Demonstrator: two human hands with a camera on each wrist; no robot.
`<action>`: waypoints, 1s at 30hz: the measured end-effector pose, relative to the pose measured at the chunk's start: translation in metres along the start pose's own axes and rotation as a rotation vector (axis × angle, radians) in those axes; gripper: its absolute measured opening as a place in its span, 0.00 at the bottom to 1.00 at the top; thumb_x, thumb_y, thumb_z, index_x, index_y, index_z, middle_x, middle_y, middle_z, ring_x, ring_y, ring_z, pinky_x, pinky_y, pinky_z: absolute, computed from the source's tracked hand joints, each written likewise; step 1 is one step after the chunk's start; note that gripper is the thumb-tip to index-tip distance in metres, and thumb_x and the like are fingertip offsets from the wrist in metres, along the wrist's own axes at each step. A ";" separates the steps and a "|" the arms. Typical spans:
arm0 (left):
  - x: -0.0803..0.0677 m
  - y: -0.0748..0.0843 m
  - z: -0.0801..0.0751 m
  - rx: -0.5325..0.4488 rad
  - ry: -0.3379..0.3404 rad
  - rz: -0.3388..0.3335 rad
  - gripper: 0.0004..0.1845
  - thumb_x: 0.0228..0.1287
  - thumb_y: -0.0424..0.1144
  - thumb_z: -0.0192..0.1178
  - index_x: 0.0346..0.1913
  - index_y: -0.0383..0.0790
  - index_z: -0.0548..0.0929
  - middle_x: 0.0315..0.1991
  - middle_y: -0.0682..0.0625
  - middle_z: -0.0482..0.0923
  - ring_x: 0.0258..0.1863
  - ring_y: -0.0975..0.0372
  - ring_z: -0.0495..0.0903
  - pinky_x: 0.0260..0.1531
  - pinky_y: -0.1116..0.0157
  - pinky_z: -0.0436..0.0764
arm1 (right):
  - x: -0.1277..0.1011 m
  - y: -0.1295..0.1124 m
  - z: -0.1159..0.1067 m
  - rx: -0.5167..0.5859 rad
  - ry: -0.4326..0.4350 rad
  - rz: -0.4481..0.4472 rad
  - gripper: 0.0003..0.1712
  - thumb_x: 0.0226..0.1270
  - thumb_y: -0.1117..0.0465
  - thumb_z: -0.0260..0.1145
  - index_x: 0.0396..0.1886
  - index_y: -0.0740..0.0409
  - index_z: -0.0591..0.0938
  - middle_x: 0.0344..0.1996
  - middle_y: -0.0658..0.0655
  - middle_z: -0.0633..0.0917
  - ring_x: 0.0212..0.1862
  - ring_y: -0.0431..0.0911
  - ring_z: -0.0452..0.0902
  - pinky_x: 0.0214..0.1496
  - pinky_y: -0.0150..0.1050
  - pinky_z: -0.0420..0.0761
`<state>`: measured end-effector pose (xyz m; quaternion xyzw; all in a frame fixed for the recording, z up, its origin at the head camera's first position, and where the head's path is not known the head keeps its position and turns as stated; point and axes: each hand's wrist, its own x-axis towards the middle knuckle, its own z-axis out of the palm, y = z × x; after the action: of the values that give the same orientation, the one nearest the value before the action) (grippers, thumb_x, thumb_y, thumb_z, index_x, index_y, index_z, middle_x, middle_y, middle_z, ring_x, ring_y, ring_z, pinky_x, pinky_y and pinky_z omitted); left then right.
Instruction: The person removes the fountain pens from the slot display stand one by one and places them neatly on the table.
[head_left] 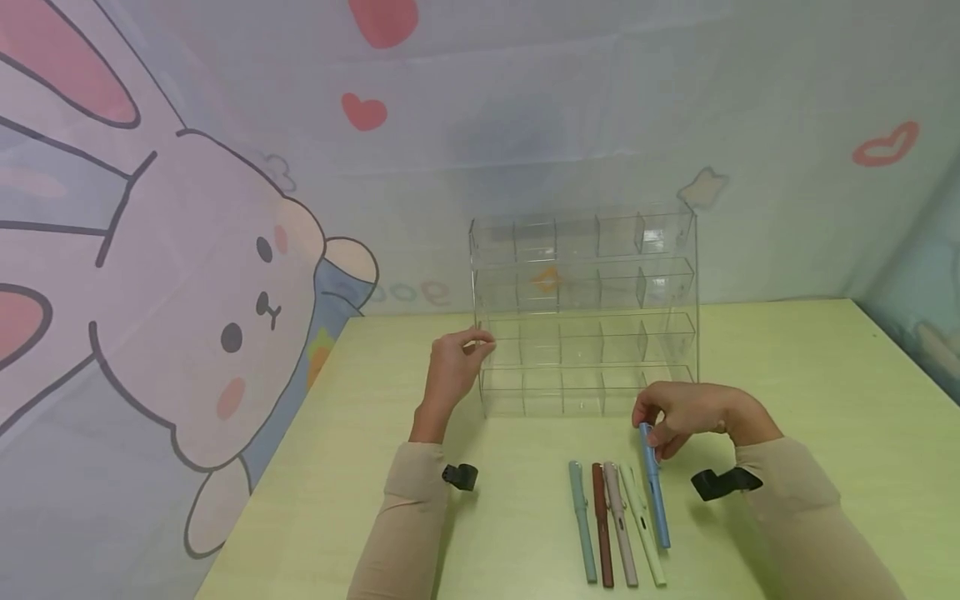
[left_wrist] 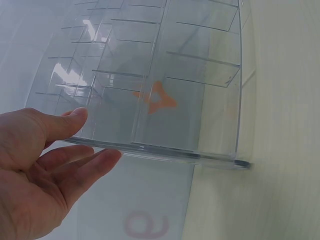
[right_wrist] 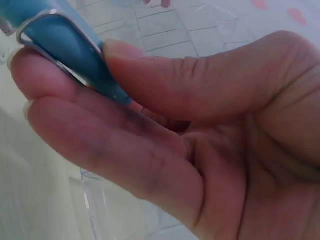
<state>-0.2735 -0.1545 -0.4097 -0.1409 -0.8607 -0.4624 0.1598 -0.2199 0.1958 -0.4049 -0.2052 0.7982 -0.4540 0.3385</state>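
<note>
A clear acrylic display rack (head_left: 581,317) with tiered, divided compartments stands upright at the back of the table. At its left edge is my left hand (head_left: 453,362); in the left wrist view the thumb (left_wrist: 75,120) and fingers lie on either side of the rack's side panel, holding it. My right hand (head_left: 690,412) pinches the clip end of a blue pen (head_left: 657,500) between thumb and fingers, in front of the rack's lower right corner. The pen slants toward the front, and its metal clip shows close up in the right wrist view.
Left of the blue pen lie a teal pen (head_left: 582,525), a brown pen (head_left: 602,529), a greyish-pink pen (head_left: 621,529) and a light green pen (head_left: 645,533), side by side on the pale table (head_left: 787,358). A printed cloth backdrop (head_left: 600,108) hangs right behind the rack.
</note>
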 end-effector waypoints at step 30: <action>0.001 0.001 0.000 0.007 0.001 0.002 0.04 0.67 0.34 0.67 0.40 0.39 0.90 0.56 0.35 0.80 0.48 0.48 0.85 0.24 0.69 0.75 | 0.009 0.005 0.010 -0.023 -0.003 0.069 0.11 0.64 0.78 0.65 0.45 0.73 0.76 0.38 0.65 0.79 0.36 0.57 0.86 0.41 0.47 0.87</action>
<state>-0.2738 -0.1541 -0.4090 -0.1410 -0.8620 -0.4594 0.1613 -0.2188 0.1863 -0.4162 -0.1820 0.8094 -0.4327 0.3530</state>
